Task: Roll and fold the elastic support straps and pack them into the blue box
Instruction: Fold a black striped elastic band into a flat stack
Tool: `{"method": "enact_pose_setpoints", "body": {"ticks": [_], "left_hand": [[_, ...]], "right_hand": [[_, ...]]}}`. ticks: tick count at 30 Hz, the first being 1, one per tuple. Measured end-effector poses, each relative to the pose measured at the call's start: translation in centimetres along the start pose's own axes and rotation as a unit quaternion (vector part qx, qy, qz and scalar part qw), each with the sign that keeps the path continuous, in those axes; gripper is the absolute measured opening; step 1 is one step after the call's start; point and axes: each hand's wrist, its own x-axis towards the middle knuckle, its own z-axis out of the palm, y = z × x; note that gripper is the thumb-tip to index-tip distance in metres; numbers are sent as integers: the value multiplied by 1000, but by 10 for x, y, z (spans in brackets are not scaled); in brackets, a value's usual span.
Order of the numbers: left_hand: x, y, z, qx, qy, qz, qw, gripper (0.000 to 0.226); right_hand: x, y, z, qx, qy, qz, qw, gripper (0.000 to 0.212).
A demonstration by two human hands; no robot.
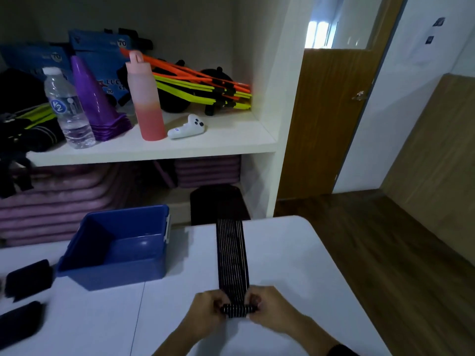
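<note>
A long black elastic strap with thin white lines (232, 255) lies stretched across the white table (295, 265), reaching its far edge. Its near end is wound into a small tight roll (236, 310). My left hand (207, 310) pinches the roll's left end and my right hand (270, 308) pinches its right end. The blue box (115, 271) stands open to the left of the strap, with nothing showing inside. Two more dark straps (27, 278), (19, 322) lie at the table's left edge.
Behind the table a white shelf (154, 147) carries a water bottle (68, 109), purple cones (96, 98), a pink bottle (147, 98), a white controller (186, 127) and orange-yellow rods. Purple mats are stacked below. A wooden door and floor lie to the right.
</note>
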Motion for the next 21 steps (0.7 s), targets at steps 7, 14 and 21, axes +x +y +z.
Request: {"method": "enact_pose_setpoints", "body": {"ticks": [7, 14, 21], "left_hand": [[-43, -56, 59, 74, -133, -39, 988, 27], [-45, -35, 44, 58, -84, -29, 994, 50], [12, -26, 14, -85, 99, -157, 979, 34]], "right_hand": [[-40, 19, 46, -77, -155, -10, 985, 26], [-39, 13, 36, -50, -195, 41, 979, 46], [15, 25, 28, 75, 43, 204, 975, 34]]}}
